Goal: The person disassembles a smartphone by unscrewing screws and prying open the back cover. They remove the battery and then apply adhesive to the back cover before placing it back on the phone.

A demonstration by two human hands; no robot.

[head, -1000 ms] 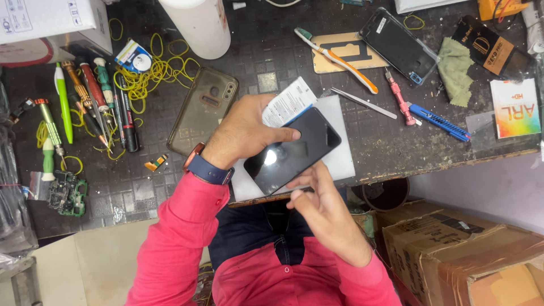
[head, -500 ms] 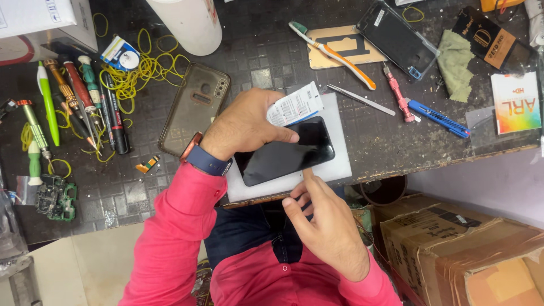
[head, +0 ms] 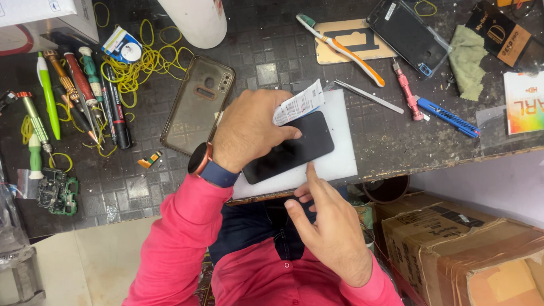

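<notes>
A black smartphone (head: 294, 148) lies screen up on a white pad (head: 339, 148) at the near edge of the dark workbench. My left hand (head: 249, 129) presses down on the phone's left half, and a small white printed paper (head: 299, 105) sticks out from under its fingers. My right hand (head: 328, 226) hovers below the bench edge with its index fingertip touching the phone's near edge and nothing held in it. A watch with a blue strap (head: 207, 165) sits on my left wrist.
A clear brownish phone case (head: 198, 105) lies left of the pad. Screwdrivers and pens (head: 79, 96), yellow rubber bands (head: 136, 71) and a green circuit board (head: 56, 192) fill the left. Toothbrush (head: 340, 48), tweezers (head: 368, 96), blue cutter (head: 447, 117), another phone (head: 408, 34) lie beyond. Cardboard boxes (head: 464, 255) stand at right.
The phone has come down flatter onto the white pad under my left hand. My right hand's index finger now points up and touches the phone's near edge.
</notes>
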